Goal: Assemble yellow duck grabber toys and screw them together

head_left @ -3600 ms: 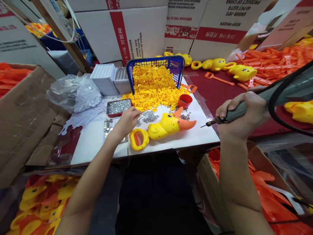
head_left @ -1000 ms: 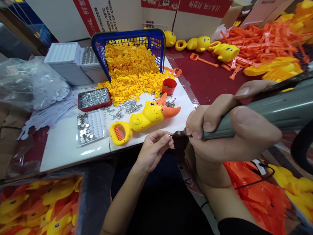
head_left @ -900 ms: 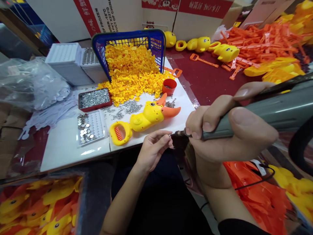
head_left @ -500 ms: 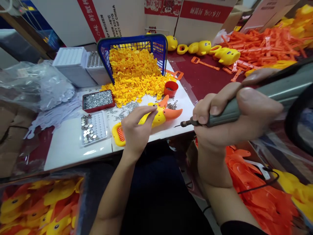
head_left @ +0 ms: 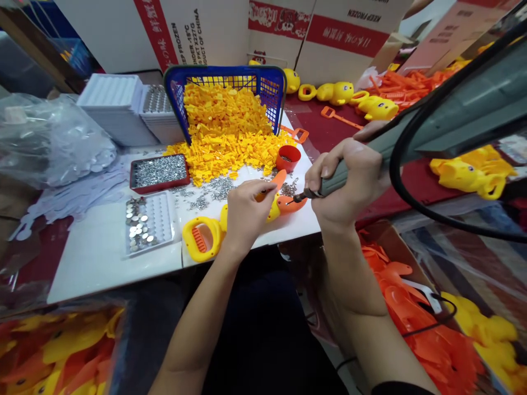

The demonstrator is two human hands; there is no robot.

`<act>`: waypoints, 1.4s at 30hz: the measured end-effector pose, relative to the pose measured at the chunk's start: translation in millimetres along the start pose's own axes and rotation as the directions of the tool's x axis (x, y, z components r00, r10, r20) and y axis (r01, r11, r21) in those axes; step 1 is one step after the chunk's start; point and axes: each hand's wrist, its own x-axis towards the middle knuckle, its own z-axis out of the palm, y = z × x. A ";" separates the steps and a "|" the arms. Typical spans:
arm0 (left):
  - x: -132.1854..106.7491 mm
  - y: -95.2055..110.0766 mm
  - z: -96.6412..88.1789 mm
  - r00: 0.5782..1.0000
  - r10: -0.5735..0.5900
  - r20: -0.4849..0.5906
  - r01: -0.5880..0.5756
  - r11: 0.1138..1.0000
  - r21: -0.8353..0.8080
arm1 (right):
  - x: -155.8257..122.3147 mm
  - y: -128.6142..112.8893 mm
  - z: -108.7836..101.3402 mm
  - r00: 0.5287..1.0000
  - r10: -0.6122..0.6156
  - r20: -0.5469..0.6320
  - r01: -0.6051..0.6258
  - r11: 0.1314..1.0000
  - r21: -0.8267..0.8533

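On the front edge of the white work surface lies a yellow duck-shaped toy [head_left: 223,219] with a ring handle and an orange beak [head_left: 291,204]. My left hand [head_left: 250,211] is over its body and hides much of it; thumb and fingertips are pinched together by the upper beak half, and whatever is between them is too small to make out. My right hand [head_left: 349,178] is wrapped around a grey-green electric screwdriver [head_left: 428,131]. Its thin bit points left, in front of the lower beak half; contact cannot be told.
Behind stands a tipped blue basket [head_left: 280,104] spilling yellow plastic pieces [head_left: 230,148]. Nearby are a red cup [head_left: 288,159], a red tray of small metal parts [head_left: 160,171] and a white tray of round discs [head_left: 150,225]. A black cable [head_left: 397,175] loops at right.
My right hand has brought the screwdriver left, its bit now at the beak. My left hand has shifted slightly right over the toy, still pinched. The view has moved a little.
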 end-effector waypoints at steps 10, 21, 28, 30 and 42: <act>-4.5 -4.3 1.2 0.994 0.108 0.000 -0.107 0.992 0.065 | -3.1 21.8 0.0 0.994 -0.072 0.077 0.075 0.996 -0.041; -6.4 -4.9 2.9 0.992 0.126 -0.011 -0.124 0.986 0.115 | -9.6 14.4 2.6 0.996 0.003 0.093 0.005 0.996 -0.095; -5.1 -5.5 1.7 0.994 0.110 -0.006 -0.109 0.988 0.114 | -7.8 10.1 5.9 0.997 0.010 0.074 -0.011 1.000 0.010; -4.9 -5.3 1.6 0.994 0.107 0.000 -0.106 0.987 0.117 | -7.6 10.1 5.4 0.996 -0.001 0.084 0.003 1.000 -0.031; -3.8 -6.2 1.0 0.995 0.103 0.001 -0.103 0.986 0.132 | -9.6 10.9 11.1 0.998 0.054 0.045 -0.051 0.997 -0.054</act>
